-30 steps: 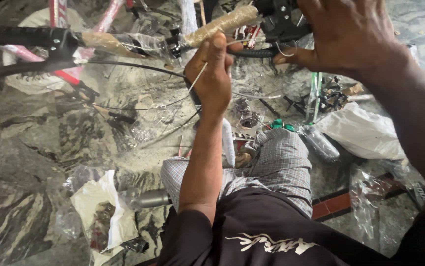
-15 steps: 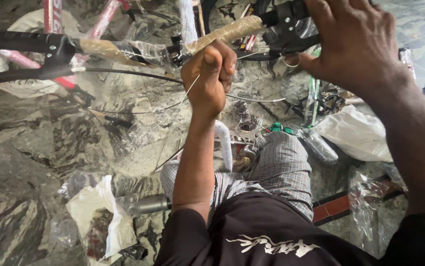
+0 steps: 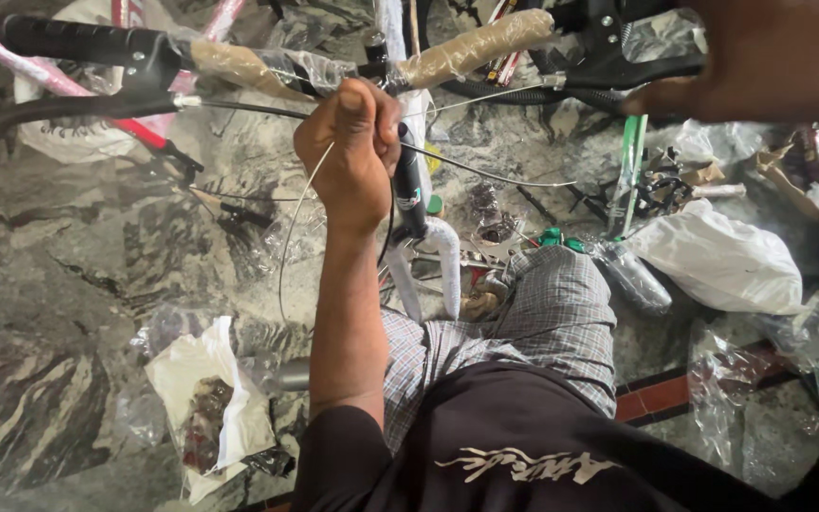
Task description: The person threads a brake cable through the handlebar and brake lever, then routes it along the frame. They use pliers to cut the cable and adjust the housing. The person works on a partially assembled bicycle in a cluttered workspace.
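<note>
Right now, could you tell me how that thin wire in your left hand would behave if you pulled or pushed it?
The wire hangs from the left hand in a smooth curve, so it is probably springy rather than limp. It looks very thin, so likely light and apt to buckle if pushed endwise. Its bare shine suggests it could slip through the fingers.

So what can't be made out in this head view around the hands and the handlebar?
- Right hand: blurred and cut off by the top edge; its grip on the brake lever is unclear.
- Left hand: closed fist hides where the thin cable is pinched.
- Handlebar: wrapping covers its surface.
- White bag: dark contents too small to identify.
</note>
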